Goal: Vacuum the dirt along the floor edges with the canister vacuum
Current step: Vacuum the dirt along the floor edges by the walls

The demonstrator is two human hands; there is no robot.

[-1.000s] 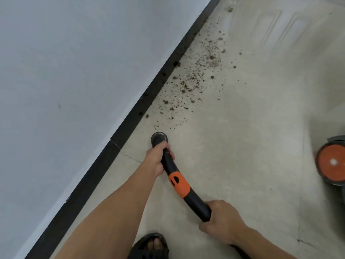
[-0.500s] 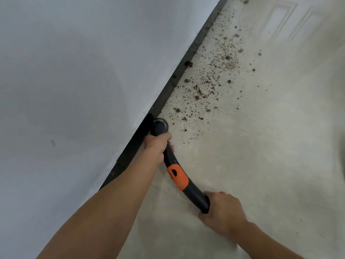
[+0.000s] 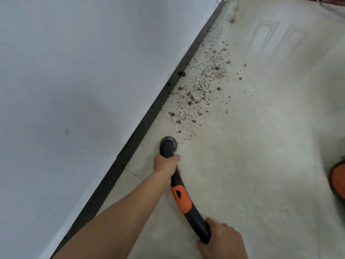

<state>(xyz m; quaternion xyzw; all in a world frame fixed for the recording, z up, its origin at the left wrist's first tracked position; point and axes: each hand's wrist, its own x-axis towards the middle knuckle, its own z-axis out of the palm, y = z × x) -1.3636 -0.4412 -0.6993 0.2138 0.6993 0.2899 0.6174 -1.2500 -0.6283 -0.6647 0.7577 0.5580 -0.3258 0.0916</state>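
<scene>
Pale floor (image 3: 252, 174) along a white wall (image 3: 74, 71) with a black baseboard (image 3: 149, 116). Nearest, right hand (image 3: 222, 240), fingers wrapped round the rear of the black-orange vacuum wand (image 3: 182, 200). Left hand (image 3: 166, 163) fingers clamped behind the round nozzle (image 3: 168, 144), at the near edge of the dirt (image 3: 197, 94) scattered beside the baseboard. Canister vacuum (image 3: 338, 182) cut off at the right edge, only an orange part shows.
</scene>
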